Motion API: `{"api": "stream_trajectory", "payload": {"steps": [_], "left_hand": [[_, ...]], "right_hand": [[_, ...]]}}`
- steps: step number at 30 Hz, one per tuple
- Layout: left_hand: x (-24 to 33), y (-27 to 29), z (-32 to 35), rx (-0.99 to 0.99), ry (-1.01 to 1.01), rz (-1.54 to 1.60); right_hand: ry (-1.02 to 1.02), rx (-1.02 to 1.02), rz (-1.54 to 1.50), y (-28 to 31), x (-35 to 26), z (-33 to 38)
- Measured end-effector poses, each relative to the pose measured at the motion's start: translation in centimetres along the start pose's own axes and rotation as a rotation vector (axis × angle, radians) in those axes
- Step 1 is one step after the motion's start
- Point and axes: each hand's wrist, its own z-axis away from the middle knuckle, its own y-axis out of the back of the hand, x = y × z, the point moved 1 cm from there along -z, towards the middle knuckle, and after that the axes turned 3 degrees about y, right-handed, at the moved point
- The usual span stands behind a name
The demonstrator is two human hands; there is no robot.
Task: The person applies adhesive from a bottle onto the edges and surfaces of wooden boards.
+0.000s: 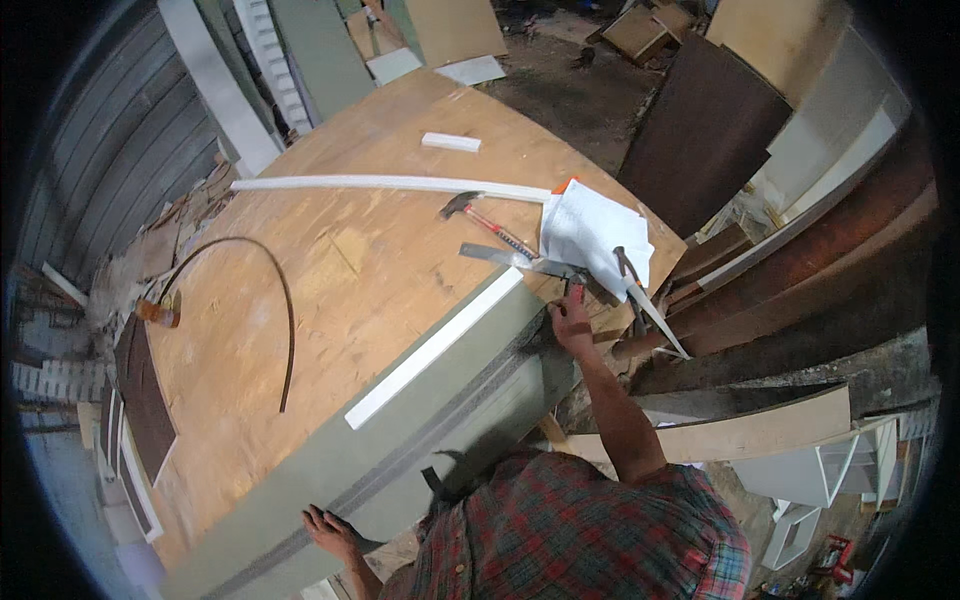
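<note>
Grey-green painted board (440, 420) is lying along the near edge of the plywood worktop (330, 260), and you are bracing it at both ends. Your left hand (332, 532) is resting flat on the board's near end, fingers spread wide and gripping nothing. Your right hand (572, 320) is reaching to the board's far end at the corner of the worktop; its fingers are curled close together there, but you cannot tell whether they are pinching a small object or only pressing on the edge.

A white strip (435, 348) is lying on top of the board, running along its length. Just beyond your right hand, a metal square (510, 258) is lying flat, partly under a crumpled white cloth (592, 235). A red-handled hammer (480, 215) is lying beside the cloth, touching a long white moulding (390, 184) that is crossing the worktop. A small white block (451, 142) is sitting farther back, well apart. A curved dark strip (270, 290) is arching across the left part of the worktop.
</note>
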Motion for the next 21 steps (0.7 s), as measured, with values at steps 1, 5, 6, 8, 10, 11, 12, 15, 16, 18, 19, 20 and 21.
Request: {"api": "stream_trajectory", "payload": {"steps": [1,5,6,8,10,11,12,15,16,18,19,20,21], "left_hand": [[-0.5,0.4,-0.1,-0.001,-0.008,-0.002],[-0.5,1.5,-1.1,0.045,-0.043,0.021],[-2.7,0.8,-1.1,0.074,0.008,0.017],[-5.1,1.1,-1.2,0.059,0.033,0.027],[-5.9,1.6,-1.0,0.007,0.075,0.043],[-5.2,1.7,-1.3,-0.039,0.106,0.057],[-4.3,1.6,-1.7,-0.085,0.137,0.072],[-2.9,1.7,-1.5,-0.088,0.126,0.167],[-2.2,1.6,-1.3,-0.058,0.097,0.149],[0.1,0.4,-1.1,-0.008,0.029,0.13],[1.9,0.2,-1.1,0.0,-0.009,0.17],[4.2,0.2,-1.0,0.006,-0.045,0.212],[6.5,0.5,-0.9,0.015,-0.082,0.253]], "right_hand": [[-0.028,-0.027,0.0,0.4,-0.3,0.6],[-0.038,-0.156,0.025,1.3,-1.2,1.5],[0.005,-0.162,0.02,1.0,-1.7,2.2],[0.033,-0.209,0.016,0.5,-2.6,3.1],[-0.001,-0.291,0.023,0.2,-3.1,3.9],[0.036,-0.27,-0.016,-0.1,-2.4,4.4],[0.072,-0.248,-0.056,-0.3,-1.7,4.8],[0.085,-0.295,-0.102,-0.1,-2.5,5.7],[0.074,-0.319,-0.1,0.2,-3.1,5.8],[0.174,-0.315,-0.057,0.5,-2.7,5.9],[0.221,-0.309,-0.033,0.7,-2.5,6.1],[0.21,-0.283,0.025,0.9,-2.6,6.4],[0.2,-0.256,0.08,0.9,-3.0,6.7]]}}
